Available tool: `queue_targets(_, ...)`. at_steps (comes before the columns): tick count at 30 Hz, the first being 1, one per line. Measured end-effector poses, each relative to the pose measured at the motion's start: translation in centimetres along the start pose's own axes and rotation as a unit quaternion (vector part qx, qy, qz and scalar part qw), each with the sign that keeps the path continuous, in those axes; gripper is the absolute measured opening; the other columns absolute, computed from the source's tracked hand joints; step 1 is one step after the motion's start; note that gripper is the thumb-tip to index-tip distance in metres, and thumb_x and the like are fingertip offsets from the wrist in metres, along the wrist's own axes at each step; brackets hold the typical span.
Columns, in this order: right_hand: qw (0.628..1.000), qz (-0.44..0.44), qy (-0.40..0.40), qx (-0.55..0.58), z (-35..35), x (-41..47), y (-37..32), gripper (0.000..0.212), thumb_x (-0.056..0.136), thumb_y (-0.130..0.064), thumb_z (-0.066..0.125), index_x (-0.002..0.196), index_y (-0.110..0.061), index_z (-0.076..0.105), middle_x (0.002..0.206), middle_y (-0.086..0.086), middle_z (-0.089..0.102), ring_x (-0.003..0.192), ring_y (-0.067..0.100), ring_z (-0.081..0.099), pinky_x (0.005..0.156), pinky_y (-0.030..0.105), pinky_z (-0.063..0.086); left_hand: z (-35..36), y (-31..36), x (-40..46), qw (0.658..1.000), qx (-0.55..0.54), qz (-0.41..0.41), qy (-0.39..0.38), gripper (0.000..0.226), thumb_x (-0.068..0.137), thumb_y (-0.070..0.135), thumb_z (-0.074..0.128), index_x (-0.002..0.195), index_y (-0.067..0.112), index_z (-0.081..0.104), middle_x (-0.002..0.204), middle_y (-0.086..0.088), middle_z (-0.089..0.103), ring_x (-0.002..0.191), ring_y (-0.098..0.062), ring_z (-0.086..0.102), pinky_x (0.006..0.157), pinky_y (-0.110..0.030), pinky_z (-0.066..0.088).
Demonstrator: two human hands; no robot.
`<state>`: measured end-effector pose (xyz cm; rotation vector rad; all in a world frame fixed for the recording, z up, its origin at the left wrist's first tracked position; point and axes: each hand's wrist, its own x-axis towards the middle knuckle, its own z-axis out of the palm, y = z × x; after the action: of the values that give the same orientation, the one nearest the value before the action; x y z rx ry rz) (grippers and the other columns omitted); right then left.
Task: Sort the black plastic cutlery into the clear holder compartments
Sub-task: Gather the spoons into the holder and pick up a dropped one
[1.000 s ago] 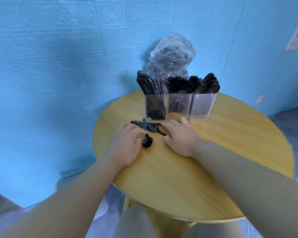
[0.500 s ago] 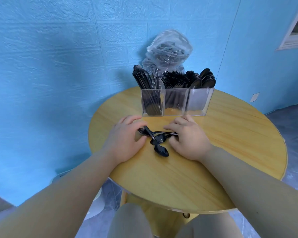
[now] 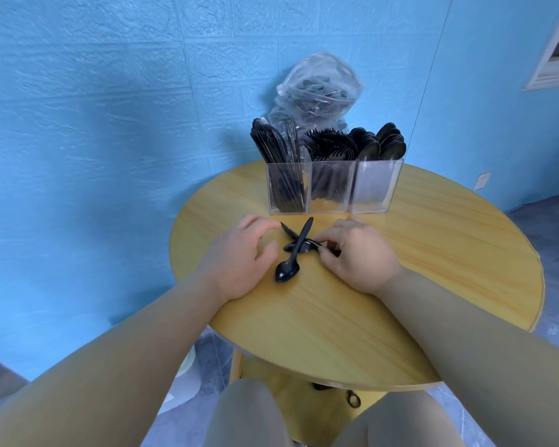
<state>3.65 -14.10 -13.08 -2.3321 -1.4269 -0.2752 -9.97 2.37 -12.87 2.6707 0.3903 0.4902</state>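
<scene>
A small pile of black plastic cutlery lies on the round wooden table (image 3: 433,253) between my hands. A black spoon (image 3: 291,259) lies on top, bowl toward me, crossing other pieces (image 3: 304,248). My left hand (image 3: 239,259) rests on the table just left of the pile, fingers apart, holding nothing. My right hand (image 3: 355,253) pinches the handle end of one lower piece with thumb and fingers. Behind the pile stands the clear holder (image 3: 378,188) with three compartments: knives on the left, forks in the middle, spoons on the right.
A clear plastic bag (image 3: 320,88) with more cutlery leans against the blue wall behind the holder. The table's near edge is just in front of my knees. A lower shelf shows under the tabletop.
The top spoon has turned so its handle points at the holder. My left hand has lifted off the pile and spread open. My right fingers have closed on a lower piece.
</scene>
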Motion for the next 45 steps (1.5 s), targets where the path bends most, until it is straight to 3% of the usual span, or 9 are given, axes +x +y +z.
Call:
queue_targets(5, 1.0, 0.013, 0.006, -0.006, 0.1, 0.0, 0.0, 0.025, 0.092, -0.032, 0.053, 0.11, -0.023, 0.068, 0.089, -0.003, 0.06, 0.091, 0.018, 0.05, 0.075, 0.028, 0.043, -0.2, 0.3, -0.2, 0.998, 0.054, -0.009, -0.028, 0.063, 0.07, 0.074, 0.049, 0.113, 0.028, 0.059, 0.104, 0.017, 0.055, 0.099, -0.003, 0.052, 0.087, -0.028, 0.047)
queue_targets(12, 1.0, 0.026, 0.001, -0.009, -0.1, 0.1, 0.2, 0.029, 0.092, -0.043, 0.053, 0.109, -0.025, 0.068, 0.085, -0.008, 0.054, 0.091, 0.015, 0.047, 0.075, 0.029, 0.042, 0.2, 0.1, 0.2, 0.997, 0.078, -0.023, -0.013, 0.025, 0.089, 0.048, 0.053, 0.089, 0.025, 0.063, 0.089, 0.01, 0.053, 0.081, -0.008, 0.052, 0.071, -0.032, 0.049)
queue_targets(16, 0.998, 0.044, 0.019, -0.04, 0.2, 0.0, 0.3, 0.027, 0.093, -0.038, 0.051, 0.105, -0.023, 0.069, 0.087, -0.006, 0.055, 0.095, 0.018, 0.05, 0.071, 0.028, 0.043, 0.2, 0.0, 0.2, 0.995, 0.069, -0.064, 0.038, 0.012, 0.093, 0.032, 0.053, 0.093, 0.024, 0.061, 0.088, 0.007, 0.061, 0.08, -0.012, 0.055, 0.068, -0.028, 0.046)
queue_targets(23, 0.998, 0.009, -0.042, -0.044, 0.0, 0.5, -0.3, 0.043, 0.095, -0.045, 0.044, 0.134, -0.029, 0.05, 0.132, -0.008, 0.053, 0.118, 0.021, 0.044, 0.092, 0.031, 0.04, 0.3, -0.1, 0.1, 0.992, 0.039, -0.076, 0.092, 0.016, 0.097, 0.026, 0.049, 0.105, 0.022, 0.063, 0.086, 0.006, 0.066, 0.075, -0.013, 0.059, 0.067, -0.031, 0.05)
queue_targets(27, 0.996, 0.01, -0.075, -0.037, -0.7, 0.5, -0.4, 0.032, 0.097, -0.038, 0.046, 0.123, -0.024, 0.059, 0.112, -0.002, 0.063, 0.105, 0.02, 0.051, 0.084, 0.031, 0.044, 0.3, -0.3, 0.1, 0.986, 0.007, -0.075, 0.151, 0.019, 0.097, 0.022, 0.047, 0.105, 0.019, 0.064, 0.079, 0.008, 0.06, 0.068, -0.01, 0.053, 0.056, -0.022, 0.037)
queue_targets(32, 0.99, 0.057, -0.092, -0.095, -2.2, 0.5, -0.4, 0.02, 0.095, -0.025, 0.044, 0.1, -0.016, 0.061, 0.09, 0.004, 0.064, 0.085, 0.026, 0.057, 0.067, 0.032, 0.046, 0.0, -0.3, 0.0, 0.976, -0.06, -0.076, 0.196, 0.017, 0.092, 0.016, 0.054, 0.101, 0.02, 0.067, 0.078, 0.012, 0.057, 0.069, -0.005, 0.051, 0.062, -0.014, 0.038)
queue_targets(35, 0.991, 0.082, -0.086, -0.068, -3.0, 0.2, -0.3, 0.01, 0.092, -0.019, 0.046, 0.093, -0.014, 0.054, 0.083, 0.004, 0.058, 0.08, 0.026, 0.054, 0.061, 0.032, 0.04, -0.5, 0.1, -0.2, 0.968, -0.103, -0.077, 0.216, 0.013, 0.089, 0.014, 0.059, 0.095, 0.02, 0.069, 0.084, 0.008, 0.062, 0.076, -0.007, 0.056, 0.071, -0.021, 0.046)
queue_targets(40, 0.994, 0.095, -0.054, -0.024, -4.7, 0.1, -0.2, 0.009, 0.089, -0.01, 0.049, 0.096, -0.016, 0.047, 0.084, 0.003, 0.055, 0.077, 0.026, 0.053, 0.063, 0.034, 0.045, -2.3, 2.2, 0.7, 0.951, -0.179, -0.129, 0.216, 0.006, 0.087, 0.015, 0.062, 0.083, 0.02, 0.063, 0.079, 0.013, 0.064, 0.075, -0.005, 0.058, 0.069, -0.02, 0.044)
queue_targets(45, 0.995, 0.096, 0.009, 0.036, -6.6, -0.2, 0.0, 0.037, 0.09, -0.003, 0.043, 0.123, -0.014, 0.053, 0.101, 0.009, 0.057, 0.085, 0.027, 0.052, 0.066, 0.031, 0.039, -3.6, 4.4, 2.2, 0.96, -0.171, -0.1, 0.2, 0.011, 0.085, 0.015, 0.06, 0.084, 0.025, 0.065, 0.068, 0.011, 0.063, 0.061, -0.005, 0.055, 0.059, -0.02, 0.039)
